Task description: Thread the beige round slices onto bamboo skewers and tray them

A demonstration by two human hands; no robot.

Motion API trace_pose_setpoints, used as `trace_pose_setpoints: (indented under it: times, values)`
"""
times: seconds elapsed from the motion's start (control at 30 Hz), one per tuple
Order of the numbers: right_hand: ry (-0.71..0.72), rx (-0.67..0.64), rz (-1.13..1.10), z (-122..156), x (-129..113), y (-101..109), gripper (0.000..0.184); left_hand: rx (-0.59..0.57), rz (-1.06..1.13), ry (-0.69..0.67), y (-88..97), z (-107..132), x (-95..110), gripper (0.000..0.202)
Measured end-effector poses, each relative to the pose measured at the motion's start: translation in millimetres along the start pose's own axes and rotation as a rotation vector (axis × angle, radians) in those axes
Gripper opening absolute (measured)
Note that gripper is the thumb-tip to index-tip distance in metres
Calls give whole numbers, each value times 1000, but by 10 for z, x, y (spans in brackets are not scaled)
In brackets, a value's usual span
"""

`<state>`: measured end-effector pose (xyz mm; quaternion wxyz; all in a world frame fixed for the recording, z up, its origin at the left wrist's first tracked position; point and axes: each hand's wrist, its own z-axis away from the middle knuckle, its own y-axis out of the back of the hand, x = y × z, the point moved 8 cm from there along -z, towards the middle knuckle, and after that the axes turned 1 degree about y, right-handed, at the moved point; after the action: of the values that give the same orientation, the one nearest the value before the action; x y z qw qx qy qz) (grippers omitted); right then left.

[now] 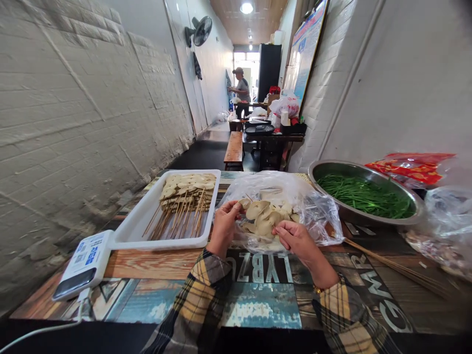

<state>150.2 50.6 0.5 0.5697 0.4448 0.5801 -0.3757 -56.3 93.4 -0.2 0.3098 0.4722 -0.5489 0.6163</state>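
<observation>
your left hand (224,223) and right hand (295,239) pinch thin beige slices (269,219); at ten o'clock, a white rectangular plastic tray (158,244) bears skewered stacks (189,187); loose ones seem left underneath

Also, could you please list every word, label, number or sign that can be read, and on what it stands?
"G", "M", "R": large slanted letters on the tabletop's right side.
Middle lettering on the tabletop: partly covered, not surely readable.
White device's label: too small and blurred.
Wall poster: too small.
Red packet, far plastic bag: print blurred.
</observation>
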Motion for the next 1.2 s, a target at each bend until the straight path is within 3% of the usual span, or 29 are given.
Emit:
trace_pose_setpoints:
  times: [0.57,1.2]
  values:
    - [-47,-53,184,150,155,-13,41,47,131,24,15,26,12,34]
    - [-29,-47,188,125,189,5,36,31,51,-44,-27,27,56,26]
